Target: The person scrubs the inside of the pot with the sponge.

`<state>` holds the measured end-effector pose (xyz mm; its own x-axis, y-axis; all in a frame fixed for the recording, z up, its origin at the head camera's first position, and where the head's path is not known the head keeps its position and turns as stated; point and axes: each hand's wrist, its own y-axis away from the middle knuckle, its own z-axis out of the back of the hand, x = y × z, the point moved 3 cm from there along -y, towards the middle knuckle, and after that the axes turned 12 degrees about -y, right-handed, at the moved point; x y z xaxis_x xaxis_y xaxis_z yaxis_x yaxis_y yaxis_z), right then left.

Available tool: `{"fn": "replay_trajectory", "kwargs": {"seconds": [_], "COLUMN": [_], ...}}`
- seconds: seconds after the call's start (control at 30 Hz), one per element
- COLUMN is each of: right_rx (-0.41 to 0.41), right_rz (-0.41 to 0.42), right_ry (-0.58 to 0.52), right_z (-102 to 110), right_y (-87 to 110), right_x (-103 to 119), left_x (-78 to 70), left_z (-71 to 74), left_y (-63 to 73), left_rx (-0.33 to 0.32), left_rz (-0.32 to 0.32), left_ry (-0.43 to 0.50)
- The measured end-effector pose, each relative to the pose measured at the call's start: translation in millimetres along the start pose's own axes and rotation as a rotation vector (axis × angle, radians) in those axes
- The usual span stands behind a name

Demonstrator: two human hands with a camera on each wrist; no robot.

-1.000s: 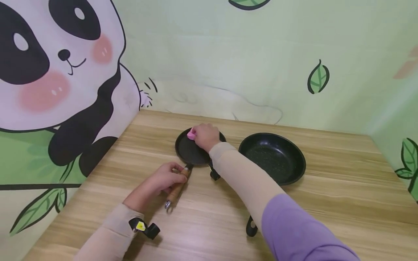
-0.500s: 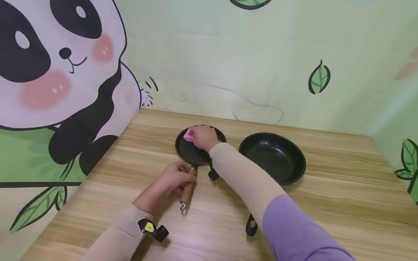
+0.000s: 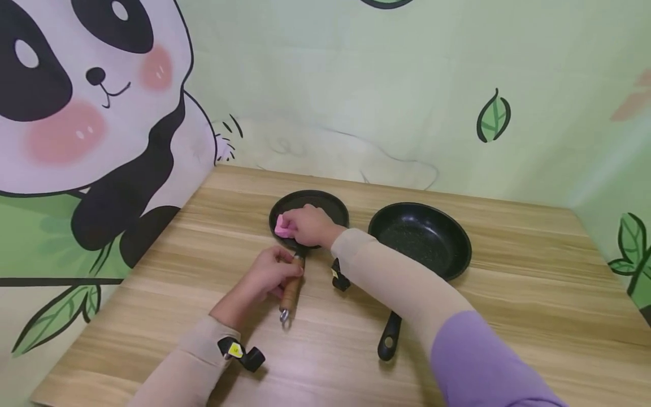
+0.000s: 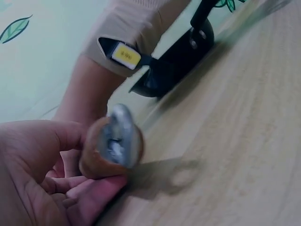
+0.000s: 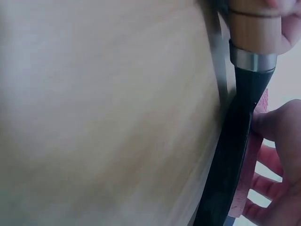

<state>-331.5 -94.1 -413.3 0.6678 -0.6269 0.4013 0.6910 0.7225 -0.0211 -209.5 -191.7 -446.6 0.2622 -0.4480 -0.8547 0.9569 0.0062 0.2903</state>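
A small shallow black pan (image 3: 333,208) lies toward the back left of the table. My left hand (image 3: 267,271) holds its wooden handle (image 3: 290,294) between thumb and fingers, close to the pan; the left wrist view shows the handle's metal hanging ring (image 4: 121,134) end-on. My right hand (image 3: 312,226) grips a pink sponge (image 3: 283,228) down inside the pan, near its left front rim. In the right wrist view the sponge (image 5: 244,181) sits behind the dark pan wall (image 5: 223,172), with fingers along it. Part of the pan is hidden under the right hand.
A deeper black frying pan (image 3: 427,237) stands right of the small pan, its black handle (image 3: 390,338) pointing toward me. My right forearm (image 3: 402,277) crosses over it. A painted wall (image 3: 325,113) borders the wood-grain table (image 3: 534,316) behind.
My right hand has moved the sponge from the back of the small pan to its left front side. The wooden handle has swung a little to the right with my left hand.
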Motion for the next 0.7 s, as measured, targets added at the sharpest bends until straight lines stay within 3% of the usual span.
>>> {"fn": "replay_trajectory", "kwargs": {"seconds": [0.37, 0.7], "right_rx": [0.062, 0.076], "right_rz": [0.071, 0.098], "right_ry": [0.038, 0.005], "right_z": [5.6, 23.2], "right_y": [22.7, 33.7], "right_x": [-6.9, -38.2], "left_x": [-2.8, -3.8], "left_z": [-9.1, -10.3], "left_y": [3.4, 7.9], "left_rx": [-0.217, -0.238], "left_rz": [-0.084, -0.066], "left_ry": [-0.138, -0.182]}}
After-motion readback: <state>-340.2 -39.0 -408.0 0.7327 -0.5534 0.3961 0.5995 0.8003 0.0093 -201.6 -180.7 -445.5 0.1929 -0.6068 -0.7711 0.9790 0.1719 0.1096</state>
